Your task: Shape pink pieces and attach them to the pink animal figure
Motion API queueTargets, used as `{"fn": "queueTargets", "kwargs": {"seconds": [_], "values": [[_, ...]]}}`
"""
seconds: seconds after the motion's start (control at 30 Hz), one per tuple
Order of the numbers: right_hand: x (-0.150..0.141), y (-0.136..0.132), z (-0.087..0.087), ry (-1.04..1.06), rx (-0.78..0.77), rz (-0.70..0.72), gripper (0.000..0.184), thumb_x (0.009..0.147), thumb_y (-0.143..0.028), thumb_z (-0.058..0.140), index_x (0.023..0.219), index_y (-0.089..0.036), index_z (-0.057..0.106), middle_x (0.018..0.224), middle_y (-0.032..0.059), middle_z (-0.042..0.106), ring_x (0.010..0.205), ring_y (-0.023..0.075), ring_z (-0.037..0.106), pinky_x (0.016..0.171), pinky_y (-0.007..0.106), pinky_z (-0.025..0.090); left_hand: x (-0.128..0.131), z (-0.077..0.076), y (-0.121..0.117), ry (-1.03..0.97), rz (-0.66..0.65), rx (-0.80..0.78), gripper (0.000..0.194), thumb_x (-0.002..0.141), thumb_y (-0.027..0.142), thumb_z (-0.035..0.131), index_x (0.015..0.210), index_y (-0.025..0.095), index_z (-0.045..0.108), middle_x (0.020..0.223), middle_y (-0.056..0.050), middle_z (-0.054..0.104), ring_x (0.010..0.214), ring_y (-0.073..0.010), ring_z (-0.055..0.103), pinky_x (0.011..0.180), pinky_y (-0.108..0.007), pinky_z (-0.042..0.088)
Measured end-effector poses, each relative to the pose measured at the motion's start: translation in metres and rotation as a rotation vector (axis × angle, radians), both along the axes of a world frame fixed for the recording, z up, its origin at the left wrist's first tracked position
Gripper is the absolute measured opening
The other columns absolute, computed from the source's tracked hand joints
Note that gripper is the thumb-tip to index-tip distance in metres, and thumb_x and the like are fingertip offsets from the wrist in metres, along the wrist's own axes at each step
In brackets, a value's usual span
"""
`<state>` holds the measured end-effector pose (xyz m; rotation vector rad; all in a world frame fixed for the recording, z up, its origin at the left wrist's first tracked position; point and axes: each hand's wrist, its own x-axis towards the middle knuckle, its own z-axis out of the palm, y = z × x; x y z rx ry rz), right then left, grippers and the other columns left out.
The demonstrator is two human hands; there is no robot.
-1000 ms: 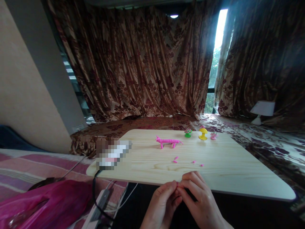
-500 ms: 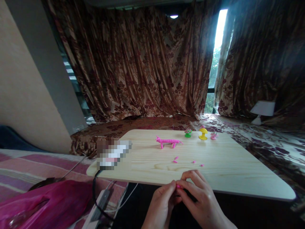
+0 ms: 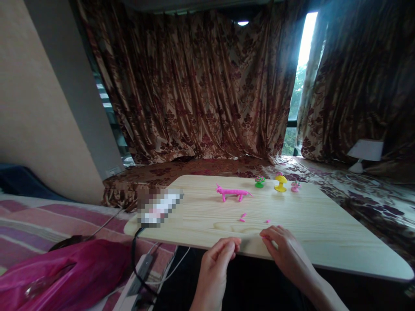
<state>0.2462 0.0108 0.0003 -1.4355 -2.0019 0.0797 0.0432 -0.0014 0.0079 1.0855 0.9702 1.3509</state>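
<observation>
My right hand (image 3: 287, 248) is over the table's near edge, thumb and fingers pinched on a small pink clay piece (image 3: 264, 237) that shows at the fingertips. To its left, my left hand (image 3: 218, 257) is closed, thumb against curled fingers; whether anything is in it I cannot make out. Beyond the hands lie two little pink clay bits (image 3: 242, 220) close together and a single pink bit (image 3: 268, 221). Farther back a pink clay animal (image 3: 231, 192) stands on its legs, with a thin tail to the right.
Along the back of the wooden table (image 3: 201, 216) stand a green mushroom-like figure (image 3: 260, 182), a yellow one (image 3: 280, 184) and a small pink one (image 3: 295, 186). A blurred-out object (image 3: 162, 207) with a black cable lies at the left. A pink bag (image 3: 81, 272) rests on the bed.
My hands have parted; the right has moved right and forward with a pink clay piece, off the left fingers. One loose pink bit at the right is now out of sight by my right hand.
</observation>
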Motion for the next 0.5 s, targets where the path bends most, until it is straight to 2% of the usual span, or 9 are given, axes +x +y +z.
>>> {"fn": "queueTargets", "kwargs": {"seconds": [0.2,0.33,0.4,0.5], "values": [[0.0,-0.001,0.005,-0.095,-0.009,0.032,0.02,0.09,-0.02,0.046,0.079,-0.024,0.063,0.08,-0.001,0.06,0.078,0.0164,0.052,0.081,0.032,0.037,-0.002,0.006,-0.004,0.007,-0.013,0.007,0.025,0.076,0.038,0.063,0.086,0.017,0.074,0.087,-0.008,0.071,0.087,-0.0211,0.06,0.079,-0.03,0.045],[-0.002,-0.009,0.005,-0.153,-0.004,0.017,0.026,0.089,-0.012,0.042,0.084,-0.024,0.064,0.083,0.0024,0.058,0.082,0.0191,0.05,0.076,0.032,0.038,-0.001,0.015,-0.009,-0.022,0.049,0.003,0.024,0.075,0.037,0.063,0.081,0.016,0.074,0.083,-0.007,0.07,0.086,-0.0212,0.059,0.078,-0.03,0.046],[0.0,-0.017,-0.001,-0.176,0.003,0.0,0.029,0.084,-0.005,0.043,0.091,-0.023,0.065,0.088,0.0037,0.058,0.086,0.0205,0.049,0.078,0.034,0.039,0.0,0.018,-0.011,-0.03,0.069,0.0,0.024,0.075,0.037,0.063,0.08,0.016,0.074,0.081,-0.007,0.069,0.086,-0.0216,0.059,0.078,-0.03,0.046],[0.003,-0.032,-0.015,-0.234,0.045,-0.028,0.05,0.073,0.003,0.045,0.112,-0.024,0.059,0.103,0.0054,0.057,0.096,0.0226,0.048,0.083,0.037,0.039,0.002,0.02,-0.013,-0.036,0.077,-0.008,0.023,0.074,0.036,0.064,0.081,0.016,0.074,0.082,-0.007,0.069,0.086,-0.0216,0.059,0.079,-0.031,0.047]]}}
